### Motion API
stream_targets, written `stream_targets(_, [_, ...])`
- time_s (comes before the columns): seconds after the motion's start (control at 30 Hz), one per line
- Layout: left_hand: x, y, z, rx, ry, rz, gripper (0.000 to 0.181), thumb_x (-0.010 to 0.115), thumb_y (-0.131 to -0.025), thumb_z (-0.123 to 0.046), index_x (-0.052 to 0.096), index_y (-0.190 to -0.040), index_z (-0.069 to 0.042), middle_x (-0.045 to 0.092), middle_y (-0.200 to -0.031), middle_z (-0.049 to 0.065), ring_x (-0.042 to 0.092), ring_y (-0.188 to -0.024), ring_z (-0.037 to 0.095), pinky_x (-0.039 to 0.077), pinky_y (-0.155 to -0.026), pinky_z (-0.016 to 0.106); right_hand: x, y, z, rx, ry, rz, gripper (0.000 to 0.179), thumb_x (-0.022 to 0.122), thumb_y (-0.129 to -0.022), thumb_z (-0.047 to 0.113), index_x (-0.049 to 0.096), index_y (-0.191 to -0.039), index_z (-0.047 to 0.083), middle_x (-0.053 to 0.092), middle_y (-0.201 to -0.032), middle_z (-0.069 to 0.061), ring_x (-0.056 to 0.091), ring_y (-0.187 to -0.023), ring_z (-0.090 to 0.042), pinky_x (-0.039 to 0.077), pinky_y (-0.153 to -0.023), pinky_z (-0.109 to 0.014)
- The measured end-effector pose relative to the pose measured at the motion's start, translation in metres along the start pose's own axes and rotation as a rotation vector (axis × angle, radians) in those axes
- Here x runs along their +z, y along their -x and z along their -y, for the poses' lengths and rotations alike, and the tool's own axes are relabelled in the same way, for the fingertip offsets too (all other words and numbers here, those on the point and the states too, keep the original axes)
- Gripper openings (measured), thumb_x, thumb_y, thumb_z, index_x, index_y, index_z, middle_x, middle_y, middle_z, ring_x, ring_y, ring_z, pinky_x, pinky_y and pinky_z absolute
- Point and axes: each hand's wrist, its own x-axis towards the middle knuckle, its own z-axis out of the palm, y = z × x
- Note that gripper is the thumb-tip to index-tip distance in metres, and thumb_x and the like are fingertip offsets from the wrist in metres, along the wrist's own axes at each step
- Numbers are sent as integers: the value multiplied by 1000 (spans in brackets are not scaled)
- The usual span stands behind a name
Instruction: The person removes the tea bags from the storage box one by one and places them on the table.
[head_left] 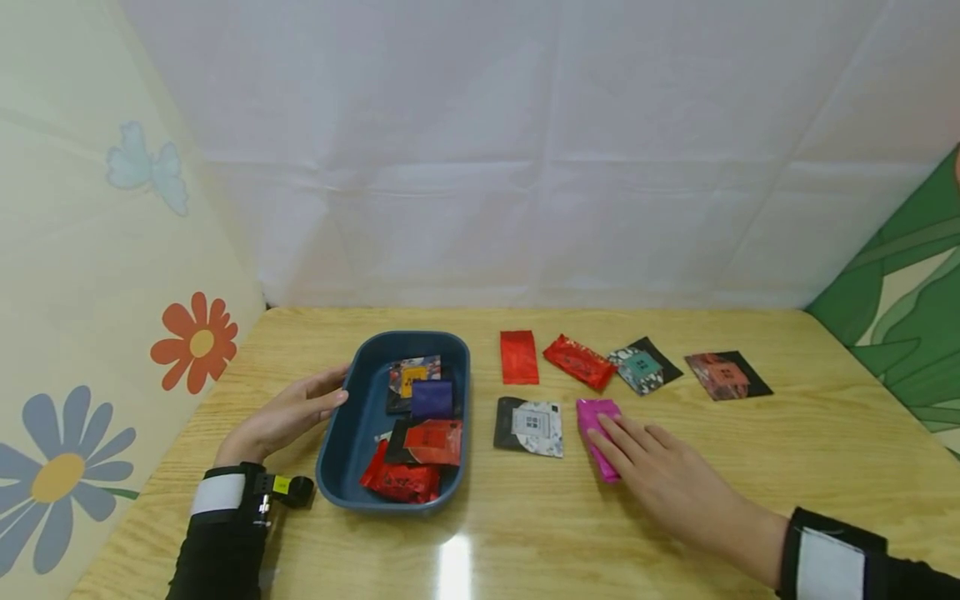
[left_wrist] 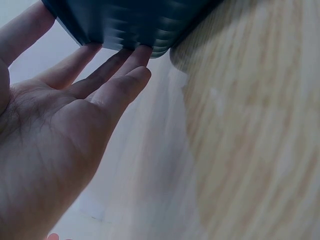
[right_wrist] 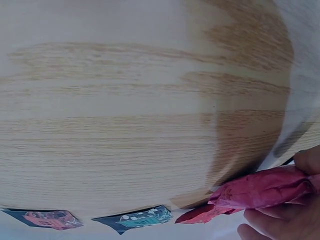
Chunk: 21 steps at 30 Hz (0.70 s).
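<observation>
A dark blue plastic box (head_left: pixel 337 467) stands on the left half of the table. My left hand (head_left: pixel 288 417) is at its left side, and in the left wrist view the extended fingers (left_wrist: pixel 117 65) touch its outer wall. Inside lie a purple packet (head_left: pixel 432 400), a black sachet with an orange label (head_left: pixel 411 379), a black-and-red sachet (head_left: pixel 435 442) and a crinkled red packet (head_left: pixel 401 482). To the right, my right hand (head_left: pixel 667 475) pinches a shiny pink packet (head_left: pixel 597 433) between thumb and fingers; the right wrist view shows this packet (right_wrist: pixel 262 190) close up.
Left of the pink packet lies a black-and-white sachet (head_left: pixel 529 427). Behind it are a flat red packet (head_left: pixel 519 357), a puffy red packet (head_left: pixel 579 362), a black-and-teal sachet (head_left: pixel 642 367) and a black-and-pink sachet (head_left: pixel 727 375). A white cloth (head_left: pixel 487 208) hangs along the table's back edge.
</observation>
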Motion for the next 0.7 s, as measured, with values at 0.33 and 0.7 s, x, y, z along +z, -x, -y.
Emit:
stream_targets(0.33, [-2, 0, 3, 9, 13, 13, 68, 52, -104, -21, 16, -156, 3, 16, -160, 26, 24, -144, 45, 23, -114, 54, 4, 1, 0, -32, -17, -30, 57, 64, -95, 25, 48, -147, 7, 48, -146, -21, 49, -129, -38, 45, -100, -55])
stream_targets(0.7, [-2, -2, 3, 23, 21, 19, 67, 51, -104, -20, 16, -156, 4, 16, -161, 26, 24, -143, 45, 24, -114, 55, 10, 4, 0, -16, -40, -80, 60, 61, -95, 43, 51, -146, 11, 48, -146, -18, 49, -129, -37, 44, -100, -54])
